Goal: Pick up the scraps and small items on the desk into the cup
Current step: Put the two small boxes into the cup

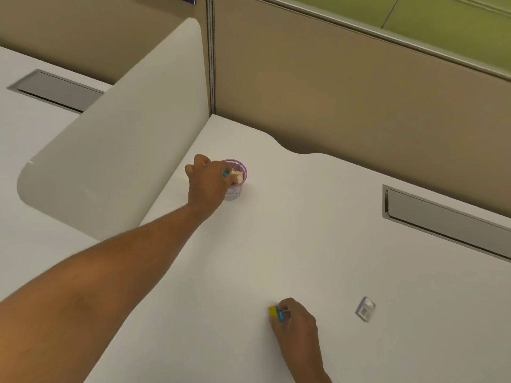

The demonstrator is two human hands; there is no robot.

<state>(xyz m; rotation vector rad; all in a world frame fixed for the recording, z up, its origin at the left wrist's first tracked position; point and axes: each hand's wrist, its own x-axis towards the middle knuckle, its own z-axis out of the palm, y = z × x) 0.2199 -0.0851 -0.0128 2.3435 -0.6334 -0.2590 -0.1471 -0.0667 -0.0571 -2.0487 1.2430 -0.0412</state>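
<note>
Two hands are engaged at once: the left hand (206,179) is held over the rim of the cup (237,180), its fingers pinched on a small blue item (226,174), evidently for dropping in. A yellow-and-blue block (276,312) is gripped by the right hand (297,322) on the desk (318,239), probably for lifting next. Well apart to its right, a small silver scrap (365,309) is left lying.

Two hands over a white desk (318,230).
Left hand (207,181) at the cup (238,186), centre frame; right hand (297,324) pinches a yellow item (273,310), lower centre.
</note>
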